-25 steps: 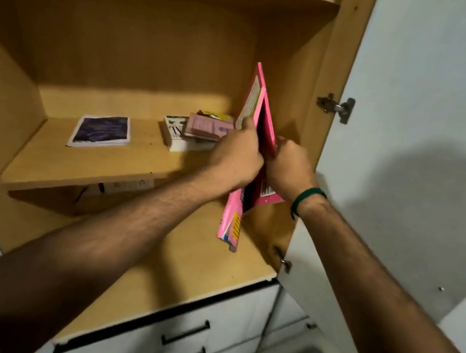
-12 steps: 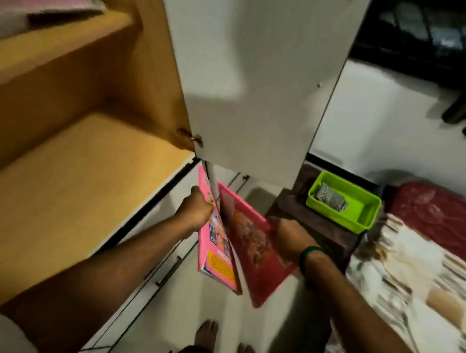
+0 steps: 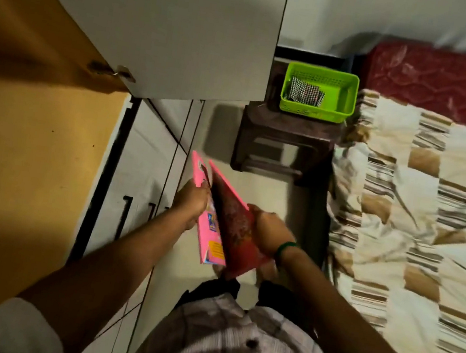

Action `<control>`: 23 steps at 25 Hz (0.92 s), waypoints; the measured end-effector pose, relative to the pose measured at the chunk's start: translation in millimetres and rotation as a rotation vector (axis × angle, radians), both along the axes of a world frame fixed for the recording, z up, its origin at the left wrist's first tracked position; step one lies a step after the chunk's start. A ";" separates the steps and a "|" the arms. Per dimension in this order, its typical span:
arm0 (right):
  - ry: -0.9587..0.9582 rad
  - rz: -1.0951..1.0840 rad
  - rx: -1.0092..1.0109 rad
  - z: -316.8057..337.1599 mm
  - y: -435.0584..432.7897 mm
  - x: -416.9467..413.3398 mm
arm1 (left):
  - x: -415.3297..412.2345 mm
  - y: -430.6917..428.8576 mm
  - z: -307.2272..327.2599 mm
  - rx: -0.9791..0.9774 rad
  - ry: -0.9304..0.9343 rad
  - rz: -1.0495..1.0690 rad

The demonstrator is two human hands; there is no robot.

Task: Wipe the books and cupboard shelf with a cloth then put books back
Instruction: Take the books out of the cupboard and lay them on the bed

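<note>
There is one view only, from a wide-angle camera on the person's head, tilted steeply down so that it looks along both forearms to the floor (image 3: 268,193). The left hand (image 3: 191,205) and right hand (image 3: 267,230) sit close below the lens near the middle of the frame, with the shirt (image 3: 230,345) filling the bottom edge. The cupboard shelf (image 3: 33,146) runs down the left side, the bed (image 3: 421,204) down the right, and a stool (image 3: 285,142) with a green basket (image 3: 315,112) lies farther ahead at the top.

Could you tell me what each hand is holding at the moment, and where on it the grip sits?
The left hand grips the pink book along its left edge. The right hand grips the red book at its right edge.
</note>
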State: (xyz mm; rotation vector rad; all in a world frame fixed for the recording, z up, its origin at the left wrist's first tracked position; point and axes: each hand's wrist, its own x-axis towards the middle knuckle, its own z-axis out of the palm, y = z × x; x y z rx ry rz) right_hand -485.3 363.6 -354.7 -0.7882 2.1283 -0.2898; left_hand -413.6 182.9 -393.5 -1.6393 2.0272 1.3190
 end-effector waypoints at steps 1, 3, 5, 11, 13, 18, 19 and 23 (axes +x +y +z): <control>0.079 -0.090 0.071 -5.5 8.4 -21.5 | 4.9 -10.1 -7.7 0.014 -0.018 -0.036; 0.234 -0.448 0.180 -14.0 28.4 -50.1 | 6.3 -27.0 -14.7 0.059 0.012 -0.085; 0.296 -0.726 0.168 -18.2 24.2 -38.8 | -14.6 -27.1 -13.3 0.059 0.077 -0.132; -0.330 -0.468 -0.269 -16.5 20.5 6.9 | -64.5 13.6 -8.5 -0.158 0.016 -0.694; -0.312 -0.554 -0.187 -38.2 67.0 -10.7 | -81.7 29.9 -7.5 -0.203 -0.034 -0.884; -0.274 -1.306 -0.303 -77.8 208.1 -31.8 | -159.9 164.0 -4.5 -0.522 -0.007 -1.528; -0.257 -1.486 -0.393 -76.7 233.1 -33.8 | -175.3 188.9 -4.9 -0.555 0.009 -1.610; -0.192 -1.921 -0.640 -85.8 353.9 -51.8 | -242.1 311.7 -7.1 -0.687 0.052 -1.891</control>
